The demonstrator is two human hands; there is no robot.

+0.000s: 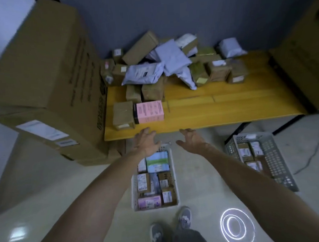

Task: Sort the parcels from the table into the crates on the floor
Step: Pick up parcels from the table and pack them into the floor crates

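A: The step is judged to be a reach for the next parcel. Left hand and right hand are extended with fingers spread and relaxed; nothing is gripped.

B: Target?

A: Probably the pink rectangular printed carton, laid flat near the front edge of the yellow wooden table. Its left end is butted against a brown taped cardboard parcel. The left fingertips are at the table edge, just short of the carton, and no contact is seen. The right hand is held at the same edge, further right and apart from the carton.

B: Best approach?

A: A grip across the front and back faces is advised, since the left end is blocked. A straight lift is advised, so the brown neighbour is not dragged off the edge. The loose heap of grey plastic mailers and brown boxes behind is better left untouched.

B: Drop point?

A: The white slatted plastic crate below the hands is nearly filled. The grey perforated plastic crate to the right is part filled. The correct crate cannot be told. A pink-purple printed box is noted in the white one, so that crate is guessed.
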